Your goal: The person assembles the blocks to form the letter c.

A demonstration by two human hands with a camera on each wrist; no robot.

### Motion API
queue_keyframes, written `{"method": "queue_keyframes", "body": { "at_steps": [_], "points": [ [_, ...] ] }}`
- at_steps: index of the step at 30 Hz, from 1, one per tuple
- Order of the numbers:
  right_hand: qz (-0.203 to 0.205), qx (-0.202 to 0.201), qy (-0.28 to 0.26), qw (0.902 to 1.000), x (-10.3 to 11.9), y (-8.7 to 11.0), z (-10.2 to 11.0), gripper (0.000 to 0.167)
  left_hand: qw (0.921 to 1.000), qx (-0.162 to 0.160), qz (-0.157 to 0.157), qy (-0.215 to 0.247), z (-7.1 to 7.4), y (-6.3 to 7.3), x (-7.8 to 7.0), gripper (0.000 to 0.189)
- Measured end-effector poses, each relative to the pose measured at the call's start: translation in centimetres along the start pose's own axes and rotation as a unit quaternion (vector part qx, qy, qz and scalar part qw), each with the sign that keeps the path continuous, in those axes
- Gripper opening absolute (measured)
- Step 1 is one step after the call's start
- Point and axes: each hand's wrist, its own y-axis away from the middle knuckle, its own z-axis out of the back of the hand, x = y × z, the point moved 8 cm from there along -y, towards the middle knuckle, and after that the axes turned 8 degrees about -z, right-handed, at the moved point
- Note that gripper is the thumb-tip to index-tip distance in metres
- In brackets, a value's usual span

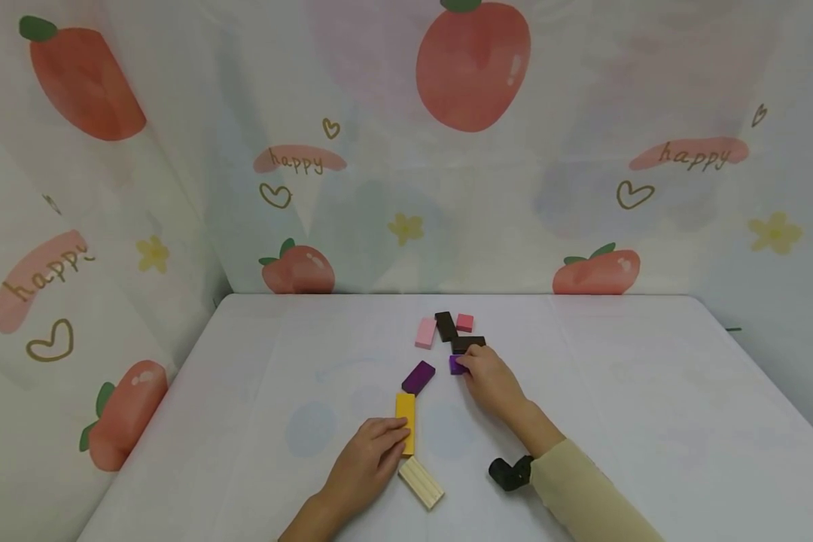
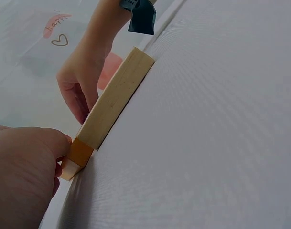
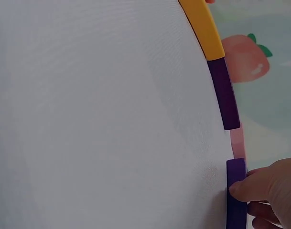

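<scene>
Purple block [image 1: 457,364] is pinched between thumb and fingers of my right hand [image 1: 493,380], just in front of two dark brown blocks [image 1: 469,344]. In the right wrist view the thumb lies against the side of this purple block [image 3: 236,210]. My left hand [image 1: 366,463] rests its fingertips on a yellow block [image 1: 406,403] from the left. A dark purple block [image 1: 418,378] lies slantwise at the yellow block's far end. At its near end, a plain wood block [image 1: 421,483] lies angled to the right.
A light pink block [image 1: 426,333] and a small red-pink block [image 1: 465,323] lie on either side of the farther brown block. A black curved device [image 1: 510,474] shows beside the right sleeve. Patterned cloth walls [image 1: 477,218] border the white table [image 1: 616,421].
</scene>
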Motion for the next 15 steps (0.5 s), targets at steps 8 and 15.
{"method": "queue_keyframes", "body": {
  "at_steps": [8, 15],
  "points": [
    [0.011, 0.0, 0.003, 0.9999, 0.3, 0.35, 0.25, 0.02, 0.9999, 0.01, 0.009, -0.002, -0.15, 0.07, 0.09, 0.021],
    [0.017, -0.001, 0.001, 0.9999, 0.49, 0.65, 0.43, 0.019, 0.9999, 0.008, 0.01, -0.003, -0.06, 0.06, 0.0, 0.021]
  ]
}}
